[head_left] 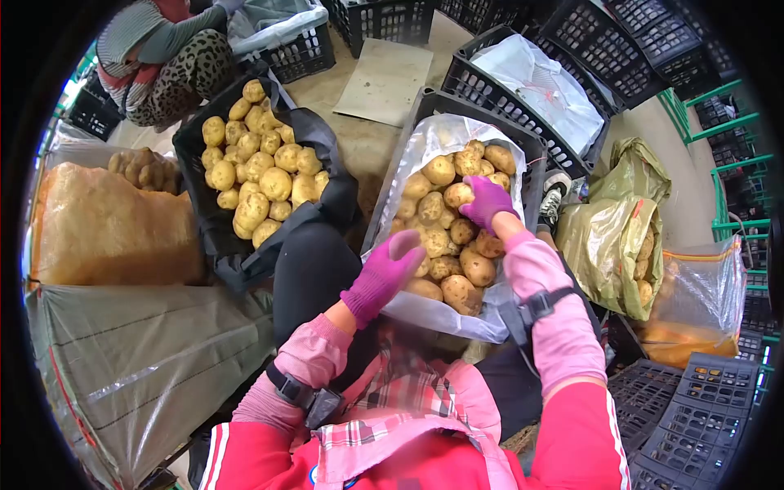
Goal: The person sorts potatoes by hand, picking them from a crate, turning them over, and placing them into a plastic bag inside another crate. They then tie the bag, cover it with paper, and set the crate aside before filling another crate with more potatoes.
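Both of my hands wear purple gloves. My right hand [487,202] is closed around a potato [459,195] over the upper right part of a crate [535,151] lined with white plastic. Many potatoes [462,294] fill this crate, some with brown soil on them. Over the crate's left side is my left hand [390,269], its fingers blurred and pointing toward the potatoes; whether it holds anything cannot be made out. To the left, a black-lined crate [327,147] holds a heap of paler, cleaner potatoes [260,167].
A person [175,69] crouches at the upper left. Filled sacks [114,224] stand at the left, and a green bag of potatoes [608,245] at the right. Black crates [600,49] line the top and upper right. A cardboard sheet [384,82] lies on the floor.
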### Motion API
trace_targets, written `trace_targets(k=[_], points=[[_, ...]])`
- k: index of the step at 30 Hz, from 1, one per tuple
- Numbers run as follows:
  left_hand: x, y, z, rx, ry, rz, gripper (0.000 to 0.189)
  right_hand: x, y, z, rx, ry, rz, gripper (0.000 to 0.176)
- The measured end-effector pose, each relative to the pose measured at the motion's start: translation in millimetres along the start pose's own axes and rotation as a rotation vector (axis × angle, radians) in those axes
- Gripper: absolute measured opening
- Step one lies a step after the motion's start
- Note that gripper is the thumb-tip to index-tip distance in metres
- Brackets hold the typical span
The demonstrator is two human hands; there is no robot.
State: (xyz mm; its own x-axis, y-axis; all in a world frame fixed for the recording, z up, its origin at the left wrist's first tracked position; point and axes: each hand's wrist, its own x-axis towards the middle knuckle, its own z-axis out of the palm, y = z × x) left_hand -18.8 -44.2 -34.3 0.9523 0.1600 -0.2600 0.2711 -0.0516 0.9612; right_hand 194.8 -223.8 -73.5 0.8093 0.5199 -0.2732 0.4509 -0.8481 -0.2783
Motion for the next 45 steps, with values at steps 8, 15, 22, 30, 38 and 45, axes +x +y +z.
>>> trace_targets(k=[8,15,22,30,38,45], points=[[10.0,-23.2,4.3,-0.284,-0.181,-0.082,0.053,-145.2,-65.5,-64.6,0.885,-0.001,-0.192,0.077],[-1.4,2.8,-4.0,-0.315,-0.259,0.065,0.054,-160.1,-100.2,-23.1,0.808,0.483,-0.174,0.057],[-13.8,41.0,6.0,-0.777,-0.36,-0.015,0.07,-167.6,-69.8,-40.3,0.945,0.308,-0.061,0.048],[-6.8,16.6,22.8,-0.201,0.029,0.165,0.051,-170.6,-80.8,-24.5,1.364,0.088,0.036,0.072],[7.3,-5.8,1.8,-0.07,-0.021,0.214,0.052,-165.3,-84.1,-22.3,1.218,0.238,-0.157,0.072],[3.9,25.2,6.6,-0.859,-0.182,-0.337,0.062,-159.0,-96.0,-19.0,1.055,0.336,-0.195,0.075]])
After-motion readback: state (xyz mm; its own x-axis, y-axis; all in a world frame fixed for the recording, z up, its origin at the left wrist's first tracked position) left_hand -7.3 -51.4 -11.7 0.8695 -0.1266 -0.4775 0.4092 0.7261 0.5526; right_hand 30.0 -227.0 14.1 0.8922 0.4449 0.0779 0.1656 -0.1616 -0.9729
